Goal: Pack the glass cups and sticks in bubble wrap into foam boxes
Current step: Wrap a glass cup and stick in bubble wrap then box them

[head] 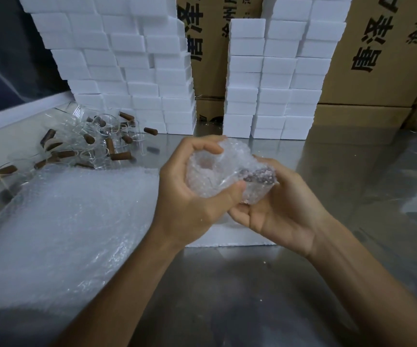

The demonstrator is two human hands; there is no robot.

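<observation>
**Wrapped bundle held in both hands above foam box**

At frame centre, both hands hold one bundle (230, 175) of bubble wrap above the metal table (240, 296). Left hand (192, 194): fingers curled over the bundle's top, thumb pressed across its front. Right hand (280, 209): palm up, cupping the bundle from below and from the right, fingers curled round it. Through the wrap, a brown stick shows at the bundle's right end; a clear round hollow, likely a cup mouth, shows at its left.

Just beneath the hands lies a white foam box (227, 236), mostly hidden by them; whether it is open cannot be told.

Lower left: a broad bubble wrap sheet (64, 221) lies flat on the table, its right edge beside the left wrist.

Middle left, beyond the sheet: loose glass cups (107, 128) and brown sticks (119, 155) lie jumbled together, some sticks inside cups.

Top of frame: two groups of stacked foam boxes (127, 58), with printed cartons (377, 58) behind and between them.
</observation>
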